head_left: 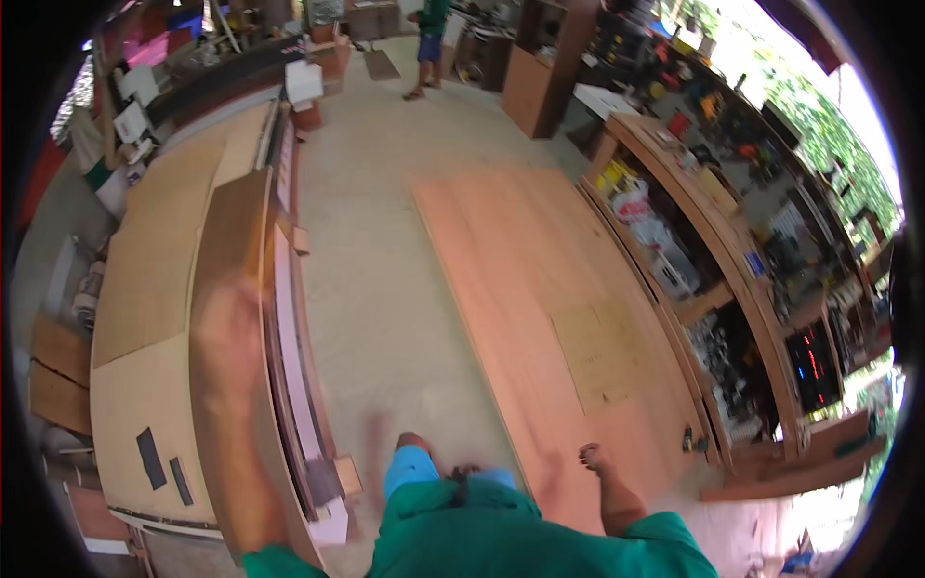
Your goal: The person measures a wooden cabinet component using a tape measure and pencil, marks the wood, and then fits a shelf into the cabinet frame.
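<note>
My left hand is smeared by motion over a long, narrow dark brown board. A yellow-orange streak shows beside its fingers, too blurred to name, and I cannot make out whether the hand grips anything. My right hand hangs above the near part of a large reddish plywood sheet, its fingers slightly bent and apart with nothing visible in them. On that sheet lies a smaller tan rectangular piece.
At left, pale boards carry two small dark strips. A wooden workbench with cluttered shelves runs along the right. A small yellow-and-black tool lies near the plywood's right edge. Another person stands far back.
</note>
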### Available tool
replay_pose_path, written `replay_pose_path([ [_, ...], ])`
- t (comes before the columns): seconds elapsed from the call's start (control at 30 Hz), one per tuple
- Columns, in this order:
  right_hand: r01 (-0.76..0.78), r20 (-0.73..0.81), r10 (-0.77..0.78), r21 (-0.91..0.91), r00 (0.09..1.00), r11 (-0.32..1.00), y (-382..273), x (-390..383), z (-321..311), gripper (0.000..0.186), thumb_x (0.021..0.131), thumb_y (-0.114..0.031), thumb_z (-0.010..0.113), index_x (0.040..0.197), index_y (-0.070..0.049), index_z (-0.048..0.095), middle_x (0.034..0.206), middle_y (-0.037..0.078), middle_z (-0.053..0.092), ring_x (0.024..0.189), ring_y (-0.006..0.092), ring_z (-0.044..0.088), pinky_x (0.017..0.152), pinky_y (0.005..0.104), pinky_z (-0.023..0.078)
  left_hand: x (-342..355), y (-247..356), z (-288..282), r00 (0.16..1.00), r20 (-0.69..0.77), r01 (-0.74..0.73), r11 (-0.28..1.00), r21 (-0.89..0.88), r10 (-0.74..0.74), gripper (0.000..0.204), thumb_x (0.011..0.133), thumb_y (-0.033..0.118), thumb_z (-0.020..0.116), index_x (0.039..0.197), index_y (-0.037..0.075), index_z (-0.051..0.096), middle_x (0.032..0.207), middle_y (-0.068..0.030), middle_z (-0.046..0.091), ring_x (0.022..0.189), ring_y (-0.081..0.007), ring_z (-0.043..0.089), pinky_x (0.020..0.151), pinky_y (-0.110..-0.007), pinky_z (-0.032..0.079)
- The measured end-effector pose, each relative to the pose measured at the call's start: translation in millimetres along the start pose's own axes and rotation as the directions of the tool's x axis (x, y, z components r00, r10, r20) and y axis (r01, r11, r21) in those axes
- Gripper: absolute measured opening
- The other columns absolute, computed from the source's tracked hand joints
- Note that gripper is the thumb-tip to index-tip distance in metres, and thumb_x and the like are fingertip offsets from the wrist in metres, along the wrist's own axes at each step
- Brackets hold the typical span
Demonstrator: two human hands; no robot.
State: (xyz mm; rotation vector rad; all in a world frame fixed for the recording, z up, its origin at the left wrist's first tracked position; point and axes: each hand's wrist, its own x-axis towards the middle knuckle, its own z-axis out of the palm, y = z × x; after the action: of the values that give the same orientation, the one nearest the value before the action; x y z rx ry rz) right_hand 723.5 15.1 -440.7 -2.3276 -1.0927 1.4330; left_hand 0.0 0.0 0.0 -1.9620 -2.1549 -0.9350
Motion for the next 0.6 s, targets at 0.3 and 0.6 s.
replay_pose_path([
  [0.3,0.344,-0.084,-0.337,0.359,0.938,0.867,-544,241,125,0.016,0.104,-0.015,0.053,0.108,-0.008,0.067,0.094,0.007,0.073,0.08,0.016,0.068,0.069,0.0332,0.055,-34,-299,362,0.542,0.512,0.763,0.645,0.032,-0.666,0.022,0.094,0.03,0.072,0.106,0.012,0.076,0.094,-0.0146,0.08,0.091,-0.0341,0.078,0.082,-0.048,0.061],
  [0.6,-0.229,0.44,0.122,0.199,0.889,0.953,-750,327,293,0.043,0.1,-0.035,0.076,0.135,-0.012,0.069,0.119,0.007,0.076,0.111,0.0229,0.071,0.09,0.0471,0.056,334,-435,480,0.375,0.675,0.924,0.319,-0.212,-0.635,0.02,0.096,0.017,0.076,0.102,0.001,0.067,0.089,-0.0141,0.08,0.073,-0.0187,0.078,0.066,-0.035,0.063],
])
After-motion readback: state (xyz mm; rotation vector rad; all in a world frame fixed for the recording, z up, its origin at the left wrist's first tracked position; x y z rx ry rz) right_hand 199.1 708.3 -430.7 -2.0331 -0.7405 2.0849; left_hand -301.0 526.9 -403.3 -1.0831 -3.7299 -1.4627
